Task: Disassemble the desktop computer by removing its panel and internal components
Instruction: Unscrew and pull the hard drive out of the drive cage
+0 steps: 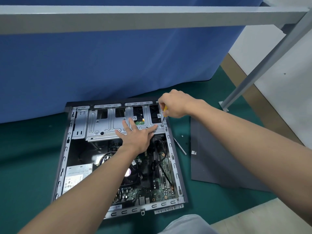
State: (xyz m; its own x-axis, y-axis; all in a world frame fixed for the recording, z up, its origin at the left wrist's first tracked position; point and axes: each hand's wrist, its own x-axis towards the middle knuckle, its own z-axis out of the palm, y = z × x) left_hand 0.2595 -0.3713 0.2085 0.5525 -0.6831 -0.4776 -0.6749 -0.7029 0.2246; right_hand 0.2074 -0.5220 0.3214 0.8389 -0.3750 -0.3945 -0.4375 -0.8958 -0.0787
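An open desktop computer case (66, 149) lies flat on the green floor, its side panel off. My left hand (136, 133) presses flat, fingers spread, on the silver drive cage (101, 124) at the case's far end. My right hand (175, 103) grips a yellow-handled screwdriver (164, 114) held nearly upright, its tip on a screw at the cage's right corner. Below the cage the motherboard (158, 186), the CPU fan (131, 173) and the power supply (76, 176) are visible, partly hidden by my left forearm.
The removed dark grey side panel (219, 157) lies on the floor right of the case. A thin metal tool (179, 146) and a loose screw (182, 136) lie between them. A blue cloth (118, 61) hangs behind; a grey metal frame leg (253, 75) stands at right.
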